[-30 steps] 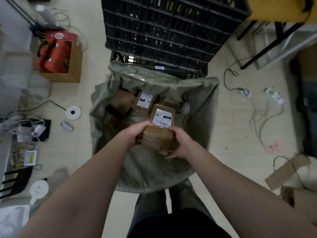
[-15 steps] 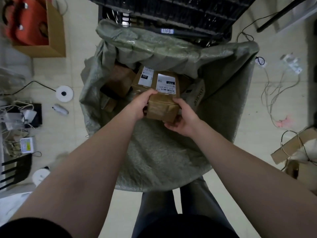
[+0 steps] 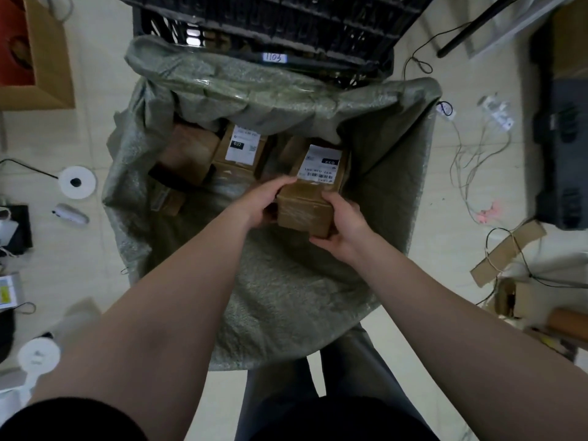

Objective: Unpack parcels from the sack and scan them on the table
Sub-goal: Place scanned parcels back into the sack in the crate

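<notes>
Both forearms reach forward and down into the open mouth of the grey-green sack [image 3: 286, 297]. The left hand [image 3: 265, 203] clasps the left side of a brown cardboard parcel [image 3: 304, 211], fingers curled over its top edge. The right hand [image 3: 343, 229] cups the near right corner, thumb on top. The parcel sits tilted, white label facing up, inside the sack's right half. Another labelled parcel [image 3: 243, 152] lies further left, in front of a black crate [image 3: 270, 23].

A black slatted crate [image 3: 270, 23] stands far centre. An open cardboard box [image 3: 51, 58] sits far left, a white roll [image 3: 78, 182] left, loose cables [image 3: 471, 167] right, a cardboard scrap [image 3: 509, 249] near right.
</notes>
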Action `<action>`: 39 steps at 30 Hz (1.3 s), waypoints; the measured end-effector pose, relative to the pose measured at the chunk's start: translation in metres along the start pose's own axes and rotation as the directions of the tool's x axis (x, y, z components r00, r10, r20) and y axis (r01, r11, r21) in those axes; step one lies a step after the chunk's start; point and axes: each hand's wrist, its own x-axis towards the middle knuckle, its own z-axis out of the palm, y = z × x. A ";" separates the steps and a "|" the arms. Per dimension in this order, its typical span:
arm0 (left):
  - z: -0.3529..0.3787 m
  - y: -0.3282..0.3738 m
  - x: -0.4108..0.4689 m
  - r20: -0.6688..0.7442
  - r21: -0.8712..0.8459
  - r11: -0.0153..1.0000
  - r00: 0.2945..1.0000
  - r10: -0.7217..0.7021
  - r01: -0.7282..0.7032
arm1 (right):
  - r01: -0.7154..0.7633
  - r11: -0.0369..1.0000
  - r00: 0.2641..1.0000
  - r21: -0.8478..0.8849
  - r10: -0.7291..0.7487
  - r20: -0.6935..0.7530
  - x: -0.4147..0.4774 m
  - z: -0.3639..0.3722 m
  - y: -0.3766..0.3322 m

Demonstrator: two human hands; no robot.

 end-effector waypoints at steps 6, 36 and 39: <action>0.022 -0.015 0.020 0.018 0.047 0.998 0.999 0.042 -0.042 | 0.036 0.989 0.989 -0.146 -0.057 -0.139 0.013 -0.010 -0.005; 0.058 0.089 -0.073 0.006 0.959 0.057 0.219 0.976 -0.279 | -0.034 0.994 0.992 0.101 0.046 -0.114 0.013 0.009 -0.037; 0.050 0.101 -0.073 -0.050 0.967 0.148 0.418 0.907 -0.206 | -0.052 0.988 0.989 0.148 0.071 -0.131 0.005 0.005 -0.038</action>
